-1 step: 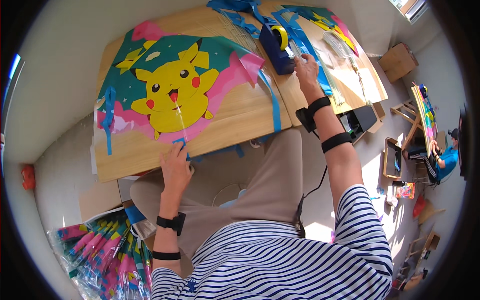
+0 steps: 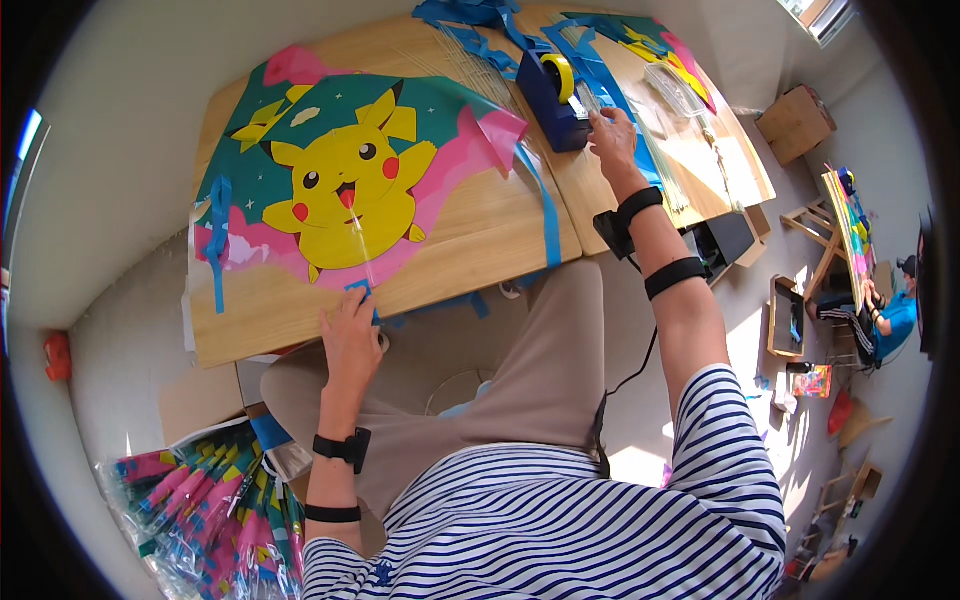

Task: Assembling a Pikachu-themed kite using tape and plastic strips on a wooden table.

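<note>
A colourful kite sheet with a yellow cartoon figure lies spread on the wooden table in front of me. At its near corner, by the table's front edge, my left hand has its fingers closed on a blue ribbon. A thin clear strip runs up the sheet from there. My right hand reaches to the front end of a dark blue tape dispenser holding a yellow-cored roll. Its thumb and fingers pinch the tape's end; the clear tape itself is hard to see.
Thin rods and blue strips lie behind and beside the dispenser. A clear plastic box and another printed sheet are at far right. Bagged kites stand lower left. Another person sits far right.
Almost nothing differs. The right hand and dispenser have shifted very slightly; the left hand stays at the sheet's near corner.
</note>
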Tool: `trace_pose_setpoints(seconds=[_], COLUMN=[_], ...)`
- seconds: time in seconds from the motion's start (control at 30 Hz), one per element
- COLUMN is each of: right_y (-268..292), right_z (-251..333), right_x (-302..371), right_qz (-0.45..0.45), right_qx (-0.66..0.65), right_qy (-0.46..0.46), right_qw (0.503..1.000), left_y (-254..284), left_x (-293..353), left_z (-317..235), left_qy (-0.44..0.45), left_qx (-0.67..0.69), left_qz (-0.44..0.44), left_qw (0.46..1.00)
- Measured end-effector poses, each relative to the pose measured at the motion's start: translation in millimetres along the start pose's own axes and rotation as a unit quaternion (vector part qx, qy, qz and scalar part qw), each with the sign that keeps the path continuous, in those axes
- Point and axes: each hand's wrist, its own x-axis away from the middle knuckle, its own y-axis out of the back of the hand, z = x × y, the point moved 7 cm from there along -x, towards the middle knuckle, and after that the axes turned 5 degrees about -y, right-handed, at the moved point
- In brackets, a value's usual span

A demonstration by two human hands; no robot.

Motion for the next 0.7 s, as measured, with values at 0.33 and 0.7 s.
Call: trace_pose_setpoints(seconds=[0.33, 0.7], right_y=[-31, -11], right_z=[14, 15], right_x=[-29, -13], right_qz=[0.176, 0.196], right_qx=[0.012, -0.158], right_qy=[-0.106, -0.13], right_qw=[0.979, 0.959], left_y=[3, 5], left_x=[4, 4], left_z=[2, -1], left_qy=[0.014, 0.02], left_qx=[0.005, 0.017], left_qz=[0.016, 0.02], left_qw=[1.0, 0.999])
